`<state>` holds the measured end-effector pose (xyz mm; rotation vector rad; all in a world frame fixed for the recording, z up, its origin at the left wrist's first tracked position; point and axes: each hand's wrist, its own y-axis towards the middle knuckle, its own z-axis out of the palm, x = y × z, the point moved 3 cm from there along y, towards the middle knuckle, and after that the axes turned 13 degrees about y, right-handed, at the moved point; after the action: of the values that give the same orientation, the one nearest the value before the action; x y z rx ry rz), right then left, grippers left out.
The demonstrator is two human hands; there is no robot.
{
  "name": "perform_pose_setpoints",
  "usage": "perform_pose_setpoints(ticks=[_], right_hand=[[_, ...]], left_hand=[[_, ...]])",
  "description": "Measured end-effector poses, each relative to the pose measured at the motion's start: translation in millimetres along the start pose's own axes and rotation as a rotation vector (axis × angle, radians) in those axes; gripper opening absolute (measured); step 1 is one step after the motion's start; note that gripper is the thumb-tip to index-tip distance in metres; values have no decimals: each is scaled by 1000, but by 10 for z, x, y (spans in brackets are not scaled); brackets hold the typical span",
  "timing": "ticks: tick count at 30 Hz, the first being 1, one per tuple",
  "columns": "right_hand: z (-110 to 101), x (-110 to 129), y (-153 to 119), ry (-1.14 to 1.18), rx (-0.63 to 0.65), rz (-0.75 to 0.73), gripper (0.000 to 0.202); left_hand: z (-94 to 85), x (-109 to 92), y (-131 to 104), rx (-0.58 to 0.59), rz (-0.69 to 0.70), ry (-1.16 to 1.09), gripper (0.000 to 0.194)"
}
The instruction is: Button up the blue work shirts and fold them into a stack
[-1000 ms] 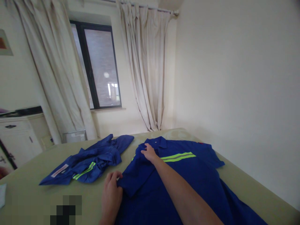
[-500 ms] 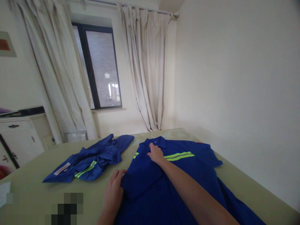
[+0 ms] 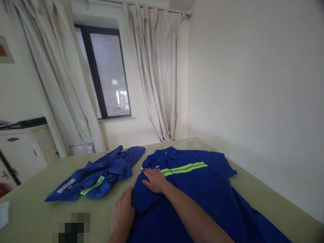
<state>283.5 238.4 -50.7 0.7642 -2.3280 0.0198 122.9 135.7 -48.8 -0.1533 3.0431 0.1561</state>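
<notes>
A blue short-sleeved work garment point(image 3: 202, 185) with a yellow-green and grey stripe lies spread out, collar away from me. My right hand point(image 3: 155, 180) rests on its left chest part, fingers spread, palm down. At the garment's left edge, my left hand point(image 3: 123, 211) has its fingers curled round the blue cloth by the sleeve. A second blue garment point(image 3: 113, 170), crumpled, with a similar stripe and a pale label, lies to the left, touched by neither hand.
Both garments lie on a pale green covered surface point(image 3: 98, 219). A white cabinet point(image 3: 22, 145) stands at the left. Behind are curtains point(image 3: 162, 67) and a window point(image 3: 111, 74); a bare wall point(image 3: 253, 84) runs along the right.
My right hand has moved from the collar down and left onto the chest, its fingers now spread flat. The stripe and chest mark beside it are uncovered. My left hand has shifted slightly nearer.
</notes>
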Motion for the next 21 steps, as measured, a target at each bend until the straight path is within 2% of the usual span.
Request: perform_pose_setpoints(ticks=[2, 6, 8, 11, 14, 17, 19, 21], right_hand=[[-7, 24, 30, -7, -45, -19, 57], [-117, 66, 4, -42, -304, -8, 45], [-286, 14, -63, -47, -443, 58, 39], [-753, -206, -292, -88, -629, 249, 37], [-1358, -530, -753, -139, -738, 378, 41], [-1872, -905, -1450, -285, -819, 535, 43], [-2069, -1148, -1949, -456, -855, 683, 45], [-2127, -1376, -2358, -483, -844, 836, 52]], left_hand=[[-4, 11, 2, -8, 2, 4, 56], [-12, 16, 24, -65, 54, 38, 67], [-35, -5, 18, -115, 111, 85, 72], [-71, -106, -47, -152, 257, 129, 79], [-66, -303, -169, -95, 427, 104, 78], [1, -515, -262, -41, 436, 80, 66], [79, -610, -275, -52, 366, 102, 58], [172, -654, -252, -66, 327, 138, 66]])
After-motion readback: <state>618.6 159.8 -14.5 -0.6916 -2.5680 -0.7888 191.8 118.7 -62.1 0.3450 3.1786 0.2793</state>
